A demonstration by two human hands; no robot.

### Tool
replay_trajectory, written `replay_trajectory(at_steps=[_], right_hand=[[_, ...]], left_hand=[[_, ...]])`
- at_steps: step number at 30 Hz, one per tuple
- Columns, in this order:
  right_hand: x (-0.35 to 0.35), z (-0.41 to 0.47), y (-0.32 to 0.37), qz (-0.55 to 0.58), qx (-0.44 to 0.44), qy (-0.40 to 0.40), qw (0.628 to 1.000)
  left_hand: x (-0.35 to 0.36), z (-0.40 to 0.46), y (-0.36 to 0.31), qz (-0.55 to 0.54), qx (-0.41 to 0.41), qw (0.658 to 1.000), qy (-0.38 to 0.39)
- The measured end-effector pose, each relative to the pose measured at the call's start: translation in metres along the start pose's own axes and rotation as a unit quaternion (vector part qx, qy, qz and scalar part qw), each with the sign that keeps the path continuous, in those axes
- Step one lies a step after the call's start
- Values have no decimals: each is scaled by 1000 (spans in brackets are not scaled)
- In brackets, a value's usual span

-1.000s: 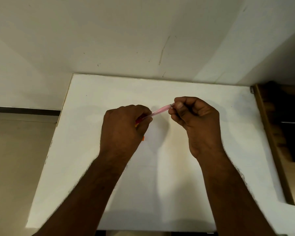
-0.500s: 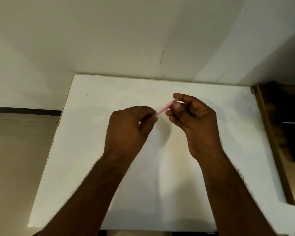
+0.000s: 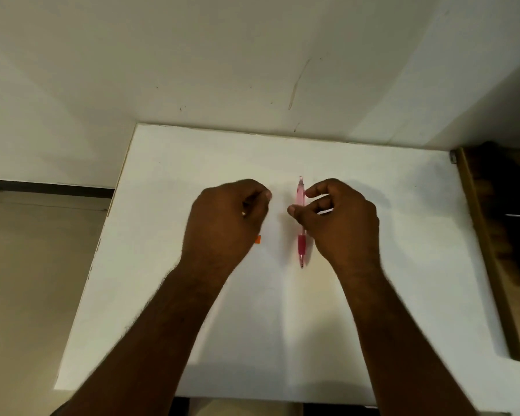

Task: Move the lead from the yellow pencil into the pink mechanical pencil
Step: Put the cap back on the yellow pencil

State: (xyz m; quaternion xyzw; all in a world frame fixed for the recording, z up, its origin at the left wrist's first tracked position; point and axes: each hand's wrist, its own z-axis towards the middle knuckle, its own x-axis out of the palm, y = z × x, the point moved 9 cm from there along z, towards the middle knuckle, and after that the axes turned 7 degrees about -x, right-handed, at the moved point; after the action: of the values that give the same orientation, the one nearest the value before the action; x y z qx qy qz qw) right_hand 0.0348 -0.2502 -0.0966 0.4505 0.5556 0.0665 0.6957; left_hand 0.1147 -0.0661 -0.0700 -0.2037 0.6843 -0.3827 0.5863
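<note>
The pink mechanical pencil [image 3: 300,195] lies flat on the white table [image 3: 373,295], lengthwise away from me, with its tip towards me and its darker pink grip near my right palm. My right hand [image 3: 339,220] hovers over its middle with thumb and fingers spread loosely, so the pencil rests on the table and is not pinched. My left hand [image 3: 225,223] is curled into a fist to the left of the pencil. A small orange end of the yellow pencil [image 3: 258,239] sticks out by its palm; the rest is hidden. No lead is visible.
The table's back edge meets a pale wall [image 3: 252,70]. A wooden shelf unit [image 3: 493,235] stands against the table's right side. The floor [image 3: 27,295] lies beyond the left edge.
Both hands held the pink pencil between them in the air. It now lies on the table, turned lengthwise. My left hand has let go and drawn left; my right fingers have opened.
</note>
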Motion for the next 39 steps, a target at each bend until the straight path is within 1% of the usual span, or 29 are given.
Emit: replay_trajectory(at_steps=[2, 6, 11, 14, 15, 17, 20, 22, 25, 27, 29, 32, 34, 36, 39], right_hand=[[7, -2, 3, -59, -11, 18, 998], [14, -3, 3, -100, -25, 23, 994], [13, -4, 7, -117, -38, 22, 992], [11, -5, 23, -111, -89, 16, 990], [15, -7, 30, -102, -109, 33, 988], [32, -15, 41, -98, -140, 96, 981], [54, -25, 47, -144, -164, 161, 962], [61, -28, 47, -177, -172, 174, 953], [59, -28, 47, -177, -172, 160, 956], [55, -27, 46, -151, -162, 147, 964], [49, -24, 41, -97, -136, 136, 977], [35, -16, 30, -6, -80, 90, 993], [29, -12, 20, 62, -32, 58, 996], [26, -10, 11, 141, 16, 47, 989], [24, -10, 2, 273, 84, 35, 958]], left_hand=[[-11, 5, 13, 12, -33, 999, -30], [-13, 10, 32, 55, -83, 995, -17], [-9, 10, 37, 90, -95, 991, -15], [-11, 12, 39, 89, -94, 991, -25], [-12, 12, 39, 91, -94, 991, -27], [-12, 13, 41, 100, -93, 990, -28], [-11, 13, 42, 112, -93, 989, -26], [-9, 13, 43, 112, -94, 989, -19], [-6, 13, 45, 108, -96, 990, 3], [-1, 13, 44, 114, -87, 989, 26], [1, 13, 44, 117, -86, 989, 41], [5, 12, 45, 139, -91, 984, 58], [6, 11, 44, 153, -86, 983, 61], [6, 10, 43, 155, -82, 983, 62], [7, 9, 39, 155, -72, 983, 60]])
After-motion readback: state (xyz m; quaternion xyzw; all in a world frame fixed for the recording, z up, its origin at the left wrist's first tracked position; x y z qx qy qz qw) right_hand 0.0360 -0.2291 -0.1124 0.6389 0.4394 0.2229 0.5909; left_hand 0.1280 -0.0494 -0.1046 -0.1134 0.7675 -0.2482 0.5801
